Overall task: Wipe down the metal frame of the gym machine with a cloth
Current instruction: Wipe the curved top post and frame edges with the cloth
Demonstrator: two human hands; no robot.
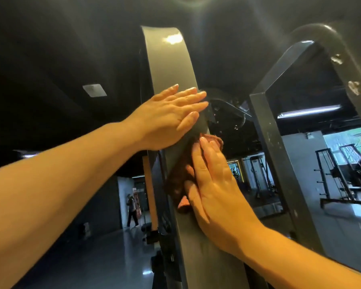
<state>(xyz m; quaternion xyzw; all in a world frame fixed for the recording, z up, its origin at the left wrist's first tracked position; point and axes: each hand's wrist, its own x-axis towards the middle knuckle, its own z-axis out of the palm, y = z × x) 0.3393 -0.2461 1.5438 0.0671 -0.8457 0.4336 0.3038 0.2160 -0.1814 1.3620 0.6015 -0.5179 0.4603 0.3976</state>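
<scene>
A tall grey metal upright of the gym machine frame (171, 65) runs from top centre down to the bottom of the view. My left hand (171, 113) lies flat against it with straight fingers, about halfway up. Just below, my right hand (215, 184) presses a brown-orange cloth (179, 176) flat onto the same upright. The cloth shows above my fingertips and beside my thumb; the rest is under my palm.
A second grey frame post (279, 155) with chipped paint stands close on the right. A black bracket (227, 109) joins the two posts. Other gym racks (338, 176) stand far right. A person (131, 209) walks in the far background on the glossy floor.
</scene>
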